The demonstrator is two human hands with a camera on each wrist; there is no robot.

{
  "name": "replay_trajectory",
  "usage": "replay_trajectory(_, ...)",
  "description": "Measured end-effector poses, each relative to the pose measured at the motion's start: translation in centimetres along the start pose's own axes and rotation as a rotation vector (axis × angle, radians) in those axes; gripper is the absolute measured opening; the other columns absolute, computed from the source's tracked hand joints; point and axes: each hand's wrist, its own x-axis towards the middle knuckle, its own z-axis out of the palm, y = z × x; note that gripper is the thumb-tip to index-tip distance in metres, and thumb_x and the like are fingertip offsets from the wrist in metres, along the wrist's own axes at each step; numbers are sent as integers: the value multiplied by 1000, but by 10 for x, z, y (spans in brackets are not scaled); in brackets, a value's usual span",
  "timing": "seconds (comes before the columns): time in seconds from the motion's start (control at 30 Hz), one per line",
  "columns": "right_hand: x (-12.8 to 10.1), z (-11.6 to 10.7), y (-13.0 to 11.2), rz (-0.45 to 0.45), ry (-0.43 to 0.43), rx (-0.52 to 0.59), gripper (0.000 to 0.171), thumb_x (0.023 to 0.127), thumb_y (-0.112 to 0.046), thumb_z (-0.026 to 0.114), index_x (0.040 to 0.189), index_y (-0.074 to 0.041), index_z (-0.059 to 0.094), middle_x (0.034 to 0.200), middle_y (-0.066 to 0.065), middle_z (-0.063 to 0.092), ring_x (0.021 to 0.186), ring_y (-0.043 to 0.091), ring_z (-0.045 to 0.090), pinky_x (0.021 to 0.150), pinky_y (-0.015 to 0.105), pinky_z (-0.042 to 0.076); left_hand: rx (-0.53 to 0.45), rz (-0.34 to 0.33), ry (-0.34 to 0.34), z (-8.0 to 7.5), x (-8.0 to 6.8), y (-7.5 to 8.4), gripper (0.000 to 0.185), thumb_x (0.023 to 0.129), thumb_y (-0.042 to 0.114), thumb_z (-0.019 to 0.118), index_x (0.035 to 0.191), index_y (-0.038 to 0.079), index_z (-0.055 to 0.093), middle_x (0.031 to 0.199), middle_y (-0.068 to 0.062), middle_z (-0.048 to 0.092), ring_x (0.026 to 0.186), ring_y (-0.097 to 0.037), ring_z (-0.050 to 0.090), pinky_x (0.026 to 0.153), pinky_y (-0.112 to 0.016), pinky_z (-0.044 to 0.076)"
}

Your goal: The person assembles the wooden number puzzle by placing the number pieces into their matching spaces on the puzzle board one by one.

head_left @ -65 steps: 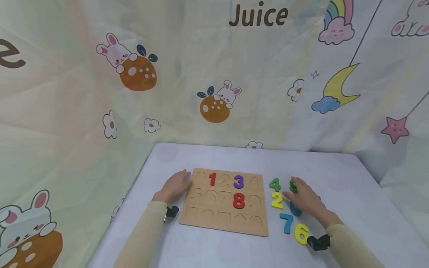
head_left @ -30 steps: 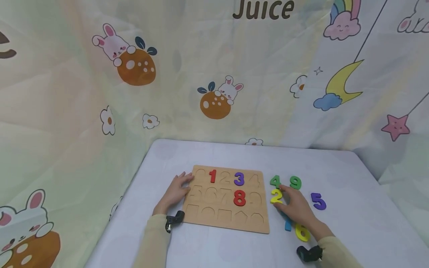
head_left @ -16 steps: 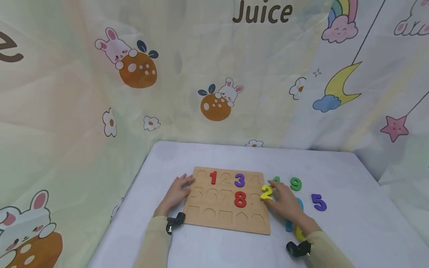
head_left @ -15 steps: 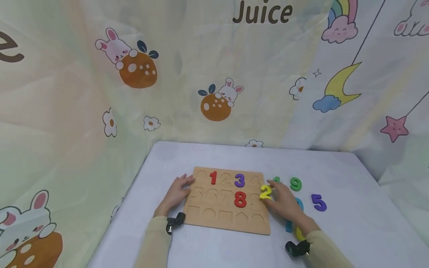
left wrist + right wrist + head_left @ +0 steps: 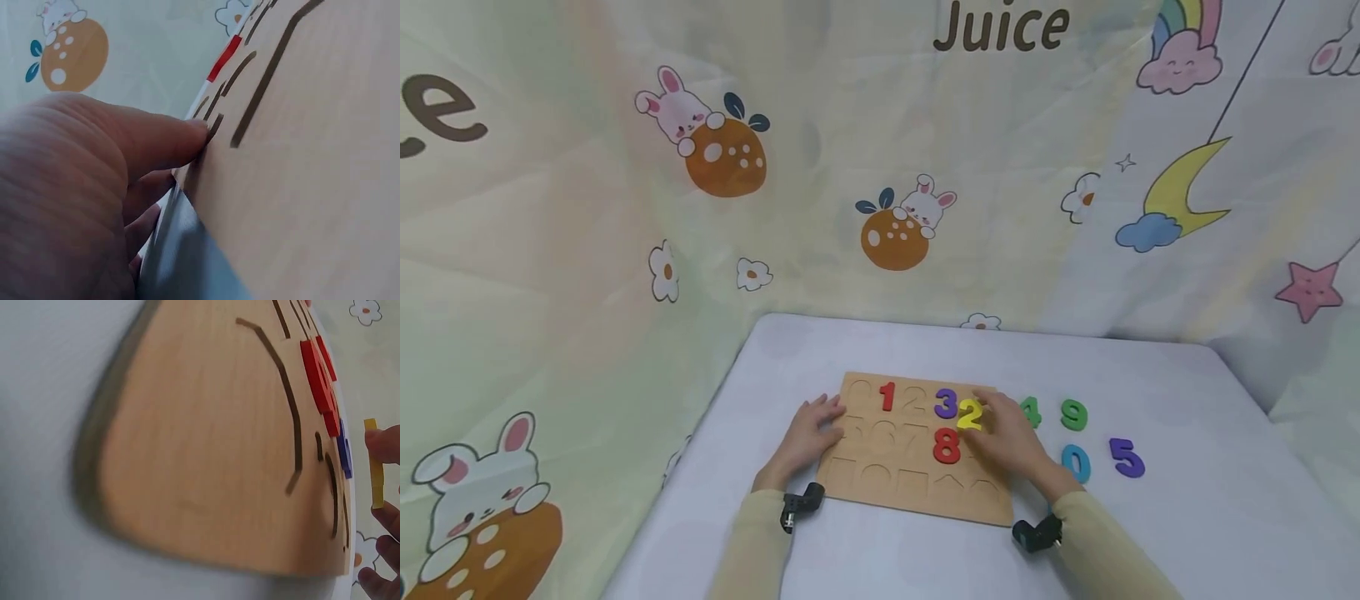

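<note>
A wooden number puzzle board [image 5: 917, 487] lies on the white table. A red 1 [image 5: 887, 396], a purple 3 [image 5: 945, 403] and a red 8 [image 5: 946, 446] sit in its slots. My right hand [image 5: 1007, 437] pinches a yellow 2 [image 5: 969, 414] above the board, just right of the 3; the right wrist view shows the yellow 2 [image 5: 373, 464] edge-on between my fingers [image 5: 382, 442]. My left hand [image 5: 808, 433] rests flat on the board's left edge, with the thumb [image 5: 159, 134] pressing the wooden board [image 5: 300, 187].
Loose numbers lie right of the board: a green 4 [image 5: 1029, 411], a green 9 [image 5: 1073, 414], a blue 0 [image 5: 1076, 463] and a purple 5 [image 5: 1126, 457]. A printed cloth backdrop [image 5: 880, 167] rises behind the table. The table's left edge [image 5: 700, 433] drops off near the left arm.
My right hand picked the yellow 2 off the table and carried it left over the board. The left hand stayed on the board's edge. The blue 0 is now uncovered.
</note>
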Motion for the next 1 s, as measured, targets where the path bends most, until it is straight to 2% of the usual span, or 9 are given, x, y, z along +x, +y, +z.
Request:
replay_trajectory(0.13,8,5,-6,-15,4,12,67,76,-36,71,132,-14,44,127,6,48,120,28,40,97,54,37,41,63,13,1,-5,2,46,77,22,69,120,10,59,136,-3,45,132,-25,29,112,-44,7)
replay_trajectory(0.23,15,11,-12,-20,1,27,67,75,-36,72,132,-16,44,124,5,50,119,27,40,95,53,40,43,74,17,1,-8,3,46,77,22,69,120,9,59,136,-4,45,132,-27,29,112,-45,8)
replay_trajectory(0.4,25,22,-20,-32,-14,46,67,74,-34,74,131,-15,44,120,4,52,116,24,42,95,50,42,47,72,23,1,-12,2,45,77,22,69,119,9,60,135,-5,47,131,-29,31,111,-48,10)
replay_trajectory(0.6,36,33,-26,-22,-33,14,71,73,-36,74,133,-16,42,123,4,51,114,22,45,95,44,44,43,38,8,0,-15,3,45,78,26,67,120,12,59,137,-1,44,133,-24,28,112,-44,8)
replay_trajectory(0.77,40,38,-33,-2,-58,27,69,74,-37,73,133,-18,42,126,5,50,116,25,45,94,47,43,32,41,12,0,-14,2,44,79,26,67,120,12,60,137,-2,44,133,-25,28,112,-43,8)
replay_trajectory(1.0,49,44,-43,-14,-72,-20,67,74,-36,73,132,-20,45,123,2,52,105,19,50,88,39,49,32,9,-33,-1,-13,2,44,81,24,65,123,13,58,139,2,41,135,-21,24,113,-42,5)
